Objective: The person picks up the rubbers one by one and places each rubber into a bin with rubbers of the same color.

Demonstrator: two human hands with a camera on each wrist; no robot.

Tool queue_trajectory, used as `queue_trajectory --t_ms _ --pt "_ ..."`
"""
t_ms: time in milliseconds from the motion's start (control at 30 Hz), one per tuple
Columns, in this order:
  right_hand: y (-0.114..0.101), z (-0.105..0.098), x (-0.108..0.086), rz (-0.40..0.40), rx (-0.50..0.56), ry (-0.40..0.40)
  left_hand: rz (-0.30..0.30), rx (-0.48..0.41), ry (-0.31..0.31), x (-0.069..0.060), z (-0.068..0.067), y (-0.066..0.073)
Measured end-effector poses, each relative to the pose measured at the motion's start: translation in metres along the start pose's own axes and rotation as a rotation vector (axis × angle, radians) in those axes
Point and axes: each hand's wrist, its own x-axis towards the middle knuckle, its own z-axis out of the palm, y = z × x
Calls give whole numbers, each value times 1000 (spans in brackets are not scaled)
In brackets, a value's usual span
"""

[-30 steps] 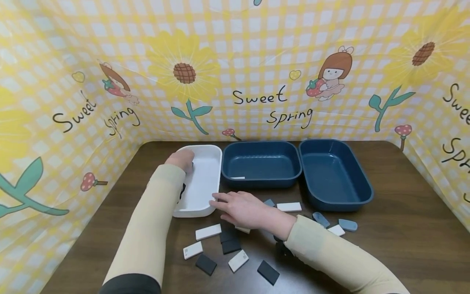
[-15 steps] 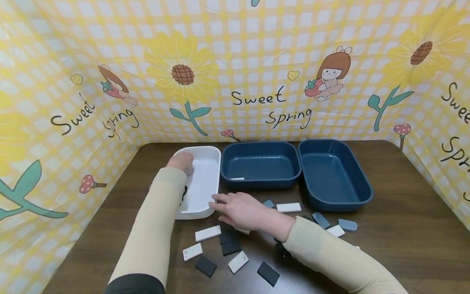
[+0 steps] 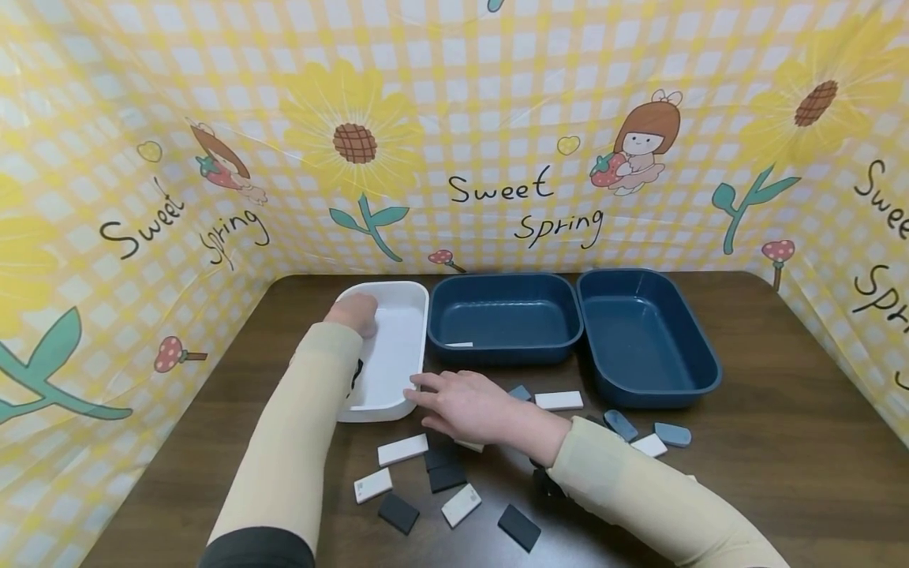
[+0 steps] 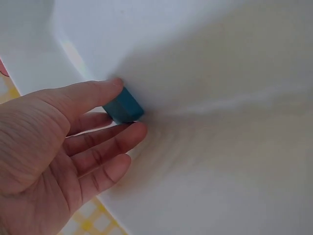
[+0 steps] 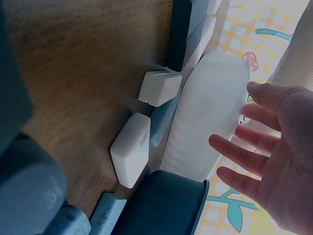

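My left hand [image 3: 354,312] reaches into the white tray [image 3: 392,371] at the back left. In the left wrist view, its thumb and fingers pinch a small blue block [image 4: 128,106] at the tray's inner wall; the head view hides the block behind the hand. My right hand [image 3: 465,406] holds nothing, its fingers spread and pointing at the tray's near right corner. Beneath and around it lie small blocks: white ones [image 3: 403,450], black ones [image 3: 399,513] and blue ones [image 3: 621,424]. In the right wrist view, a white block [image 5: 131,149] stands out on the table.
Right of the white tray stands a dark blue tray [image 3: 507,353] with a bit of white showing inside. A second dark blue tray [image 3: 656,390] stands farther right. A yellow checked cloth [image 3: 497,142] walls in the brown table [image 3: 802,442].
A second ago a bit of blue showed beside my left fingers in the head view; now it is hidden. My left hand has shifted slightly; my right hand stays in place.
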Motion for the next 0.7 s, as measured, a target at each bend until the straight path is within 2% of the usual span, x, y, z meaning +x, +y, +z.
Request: queue_trajectory --t_ms 300,633,700 --pt "1 -1 -1 8 32 -25 36 17 -18 1 -6 1" --pt "15 -14 -15 60 108 -61 10 -57 -49 -1 -20 0" --pt "20 -17 -20 77 108 -59 21 -71 -50 -3 -22 1"
